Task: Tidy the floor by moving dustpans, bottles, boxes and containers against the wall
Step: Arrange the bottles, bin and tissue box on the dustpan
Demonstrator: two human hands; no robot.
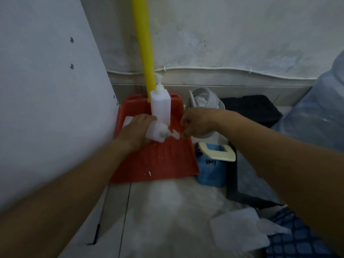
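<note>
Red plastic dustpan [154,164] with yellow tube handle [143,43] is parked in the corner, back against the wall [242,34], tight beside the white side panel [46,90]. It's already where the task wants it, and it's doubling as a tray. One white translucent square pump bottle [160,107] stands upright in it at the handle base. A second white pump bottle [155,134] lies on its side across the pan. Left hand [136,130] wraps over its body, likely to stand it up next to the first. Right hand [198,121] has its fingers curled, tips just beside the pump nozzle [176,135]. Can't tell if it's pinching the nozzle or holding nothing; my guess is it's steadying the head. Blue plastic jug [211,170] and black box [251,108] sit right of the pan, near the wall.
</note>
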